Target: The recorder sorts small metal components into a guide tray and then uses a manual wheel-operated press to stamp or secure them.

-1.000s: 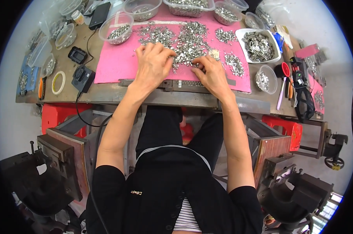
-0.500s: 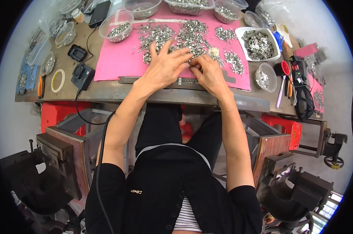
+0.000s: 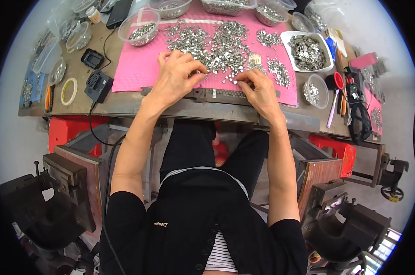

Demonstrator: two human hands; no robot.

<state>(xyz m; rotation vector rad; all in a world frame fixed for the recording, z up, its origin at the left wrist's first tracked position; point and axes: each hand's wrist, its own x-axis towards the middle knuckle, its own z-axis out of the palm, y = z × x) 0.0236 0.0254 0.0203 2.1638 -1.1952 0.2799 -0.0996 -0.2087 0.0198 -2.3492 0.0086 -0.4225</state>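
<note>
Piles of small shiny metal pieces (image 3: pixel 230 41) lie on a pink ribbed mat (image 3: pixel 134 68). At the near side of the piles, my left hand (image 3: pixel 175 75) is closed in a pinch, thumb and forefinger together. My right hand (image 3: pixel 261 89) pinches beside the right end of a dark slotted metal strip (image 3: pixel 228 94) along the bench edge. Whatever either pinch holds is too small to make out. A few loose pieces lie between the two hands. Small pale pins (image 3: pixel 254 59) form a patch just beyond my right hand.
A white tray (image 3: pixel 329 59) of metal parts and a small clear tub (image 3: pixel 324 98) stand to the right. Clear bowls (image 3: pixel 125 34) line the far side. A black charger (image 3: pixel 99 87) and a tape roll (image 3: pixel 69 92) lie left. Vises (image 3: pixel 67 183) flank my seat below the bench.
My hands have moved apart: the left drew back to the left and its spread fingers closed into a pinch. The right shifted slightly right and nearer, still pinched.
</note>
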